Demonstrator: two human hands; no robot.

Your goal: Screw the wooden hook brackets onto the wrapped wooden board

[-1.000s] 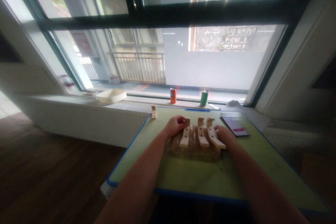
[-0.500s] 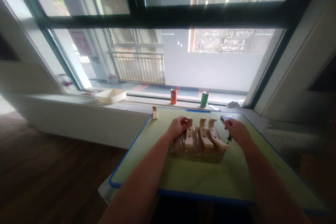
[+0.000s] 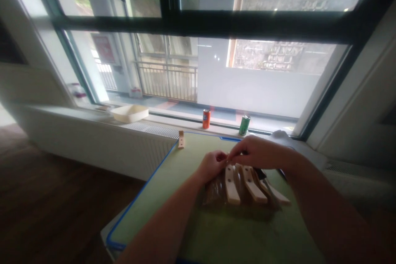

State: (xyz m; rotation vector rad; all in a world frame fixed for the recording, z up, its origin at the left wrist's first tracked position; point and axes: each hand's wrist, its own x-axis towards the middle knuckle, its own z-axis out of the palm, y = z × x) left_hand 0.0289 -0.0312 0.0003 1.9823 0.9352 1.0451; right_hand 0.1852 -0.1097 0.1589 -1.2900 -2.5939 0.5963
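My left hand (image 3: pixel 212 168) is closed, its thumb and fingers pinching the top end of the leftmost pale curved wooden piece (image 3: pixel 232 189), which has two dark holes. Over from the right reaches my right hand (image 3: pixel 261 152), its fingertips together at that same top end. Beneath its palm juts a small tool with a dark handle (image 3: pixel 260 174) and thin shaft, apparently gripped by the hidden fingers. A second curved piece (image 3: pixel 255 189) and a third (image 3: pixel 280 196) lie alongside, their upper ends partly covered by my right hand. Under them is a shiny brown clear-wrapped pack (image 3: pixel 215 189).
Another holed wooden piece (image 3: pixel 181 140) stands at the far left corner of the green, blue-edged table (image 3: pixel 154 202). On the windowsill are an orange can (image 3: pixel 206 119), a green can (image 3: pixel 244 125) and a cream tray (image 3: pixel 130 114). A phone is mostly hidden behind my right forearm.
My right hand lifted away from the rightmost piece with the dark-handled tool, then crossed left to meet my left hand. The view has shifted, and the wooden pieces appear lower.
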